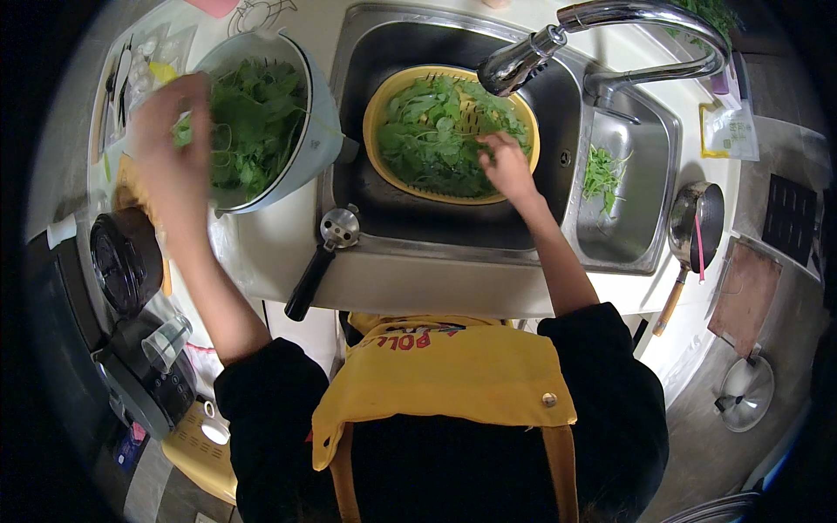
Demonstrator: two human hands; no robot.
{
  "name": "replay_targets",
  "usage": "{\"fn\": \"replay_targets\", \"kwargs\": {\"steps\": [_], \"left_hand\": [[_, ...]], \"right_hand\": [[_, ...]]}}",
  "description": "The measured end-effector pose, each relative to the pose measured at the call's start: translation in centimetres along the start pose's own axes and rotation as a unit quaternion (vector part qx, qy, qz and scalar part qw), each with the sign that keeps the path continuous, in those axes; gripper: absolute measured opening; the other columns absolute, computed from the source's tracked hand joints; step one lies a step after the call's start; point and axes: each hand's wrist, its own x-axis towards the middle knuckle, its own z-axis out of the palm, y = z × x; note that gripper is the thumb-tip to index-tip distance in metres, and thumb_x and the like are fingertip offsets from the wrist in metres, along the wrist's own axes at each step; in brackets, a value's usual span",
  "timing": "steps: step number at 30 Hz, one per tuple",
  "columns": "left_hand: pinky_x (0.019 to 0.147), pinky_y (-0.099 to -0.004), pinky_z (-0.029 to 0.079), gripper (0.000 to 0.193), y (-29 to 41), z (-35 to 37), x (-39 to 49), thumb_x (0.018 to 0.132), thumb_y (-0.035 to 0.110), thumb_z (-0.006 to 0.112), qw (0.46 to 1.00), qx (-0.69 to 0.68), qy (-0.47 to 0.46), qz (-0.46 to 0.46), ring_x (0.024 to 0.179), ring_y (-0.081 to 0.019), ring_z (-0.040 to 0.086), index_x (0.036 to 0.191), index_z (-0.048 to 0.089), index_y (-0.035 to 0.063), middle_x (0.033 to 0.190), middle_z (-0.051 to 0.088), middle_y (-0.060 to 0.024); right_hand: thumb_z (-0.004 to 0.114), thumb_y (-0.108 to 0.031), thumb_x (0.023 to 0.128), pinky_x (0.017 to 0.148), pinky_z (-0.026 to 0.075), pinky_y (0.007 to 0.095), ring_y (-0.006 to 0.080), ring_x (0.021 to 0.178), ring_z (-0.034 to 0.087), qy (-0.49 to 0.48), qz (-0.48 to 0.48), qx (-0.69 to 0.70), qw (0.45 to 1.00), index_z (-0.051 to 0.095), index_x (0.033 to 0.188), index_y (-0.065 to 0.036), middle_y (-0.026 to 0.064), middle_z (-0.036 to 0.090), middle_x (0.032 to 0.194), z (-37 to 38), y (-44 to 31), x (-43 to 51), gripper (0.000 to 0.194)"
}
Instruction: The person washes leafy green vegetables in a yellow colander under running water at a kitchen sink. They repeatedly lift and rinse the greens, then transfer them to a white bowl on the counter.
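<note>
A yellow slotted basket stands in the large sink basin, with leafy greens in water inside it. My right hand reaches over its right part, fingers bent at the greens; whether they grip a stem is unclear. To the left, a pale blue-grey bucket holds more leafy greens. My left hand is blurred above the bucket's left rim, with a bit of green beside it; its grip cannot be made out. The chrome faucet head hangs over the basket's upper right edge.
Loose greens lie in the small basin. A portafilter rests at the sink's front left corner. A wooden-handled pan is right of the sink. A dark lidded pot and a clear plastic cup stand at the left.
</note>
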Motion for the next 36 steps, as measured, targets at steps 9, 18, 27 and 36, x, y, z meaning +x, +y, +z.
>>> {"fn": "replay_targets", "kwargs": {"steps": [9,18,27,36], "left_hand": [[0.091,-0.0351,0.043,0.027,1.3,1.5,-3.4,0.088,0.006,0.058,0.999,-0.029,-0.027,-0.006,0.104,-0.0263,0.057,0.114,0.065,0.0060,0.117,0.061,-0.0095],[0.087,-0.0354,0.046,0.029,6.0,-0.1,-5.0,0.079,-0.006,0.058,0.975,-0.220,-0.014,-0.014,0.101,-0.0288,0.059,0.107,0.066,0.0008,0.107,0.064,-0.0115],[0.077,-0.0364,0.049,0.030,8.9,1.4,-6.1,0.076,-0.006,0.060,0.931,-0.356,-0.081,-0.013,0.089,-0.0291,0.060,0.105,0.066,0.0018,0.097,0.064,-0.0109],[0.076,-0.0350,0.048,0.029,10.2,2.8,-7.9,0.079,-0.004,0.061,0.899,-0.415,-0.133,-0.045,0.088,-0.0274,0.059,0.107,0.064,0.0020,0.095,0.065,-0.0097]], "right_hand": [[0.062,-0.010,0.076,0.087,0.046,0.0420,0.0312,0.099,0.057,-0.044,-0.088,-0.119,0.988,0.068,0.096,-0.008,0.0109,0.059,0.108,2.3,-1.8,2.2,0.021],[0.067,-0.013,0.069,0.084,0.041,0.0434,0.0279,0.103,0.053,-0.071,-0.046,-0.143,0.986,0.070,0.084,-0.015,0.0087,0.058,0.100,6.3,-0.4,6.7,0.015],[0.067,-0.020,0.074,0.087,0.033,0.0475,0.0265,0.107,0.050,-0.124,-0.110,-0.218,0.962,0.072,0.084,-0.015,0.0078,0.061,0.103,7.5,-0.9,5.3,0.012],[0.069,-0.028,0.082,0.094,0.033,0.0423,0.0243,0.108,0.056,0.058,0.003,-0.017,0.998,0.074,0.091,-0.014,0.0029,0.066,0.113,-0.4,0.1,3.3,0.017]]}}
